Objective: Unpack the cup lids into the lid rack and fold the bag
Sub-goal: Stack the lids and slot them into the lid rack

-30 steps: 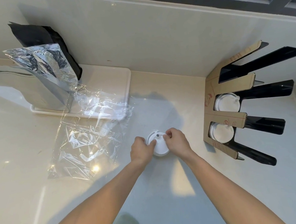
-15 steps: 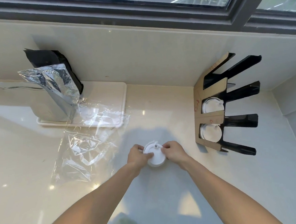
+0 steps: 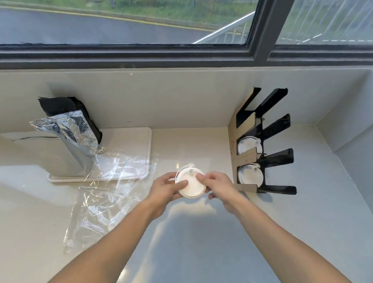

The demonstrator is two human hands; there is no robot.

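A stack of white cup lids [image 3: 191,185] is held just above the counter between both hands. My left hand [image 3: 166,189] grips its left side and my right hand [image 3: 217,183] grips its right side, thumbs on top. The black and cardboard lid rack [image 3: 263,143] stands at the right against the wall, with white lids in its two lower slots [image 3: 250,176] and its upper slots showing no lids. The clear plastic bag [image 3: 104,195] lies flat and crumpled on the counter to the left of my hands.
A white tray [image 3: 135,144] at the back left carries a silver foil pouch [image 3: 71,138] and a black pouch [image 3: 63,105]. The wall and the window sill run behind. A side wall closes the counter at the right.
The camera has tilted up, so the window now shows. My hands have lifted the lid stack slightly and turned it flatter, staying between the bag and the rack.
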